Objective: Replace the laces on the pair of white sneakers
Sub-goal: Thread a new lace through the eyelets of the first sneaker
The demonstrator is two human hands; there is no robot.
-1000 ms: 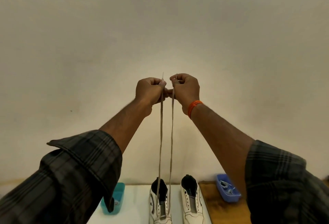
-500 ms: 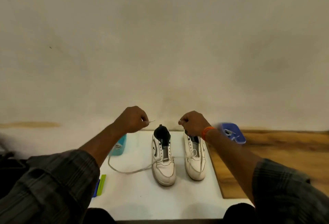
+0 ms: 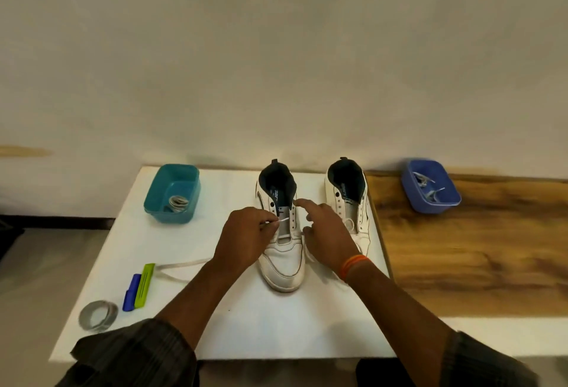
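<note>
Left hand (image 3: 246, 237): pinches the white lace tip (image 3: 283, 220) between thumb and finger, over the left sneaker's eyelets.
Right hand (image 3: 329, 233): not gripping; pointer finger sticks out and touches the eyelet row, other fingers loosely bent.
Left sneaker (image 3: 281, 251): middle of the white board (image 3: 246, 325), toe toward 6 o'clock, between both hands.
Lace (image 3: 178, 266): trails from under the left wrist toward 9 o'clock, flat on the board.
Right sneaker (image 3: 350, 199): just beside the left one, at its 3 o'clock.
Teal tub (image 3: 172, 193): at 10 o'clock, rolled lace inside.
Blue tub (image 3: 430, 185): at 2 o'clock on the wooden table (image 3: 476, 248).
Green and blue clips (image 3: 140, 286): at 8 o'clock.
Grey roll (image 3: 98, 315): near the clips, closer to 7 o'clock.
</note>
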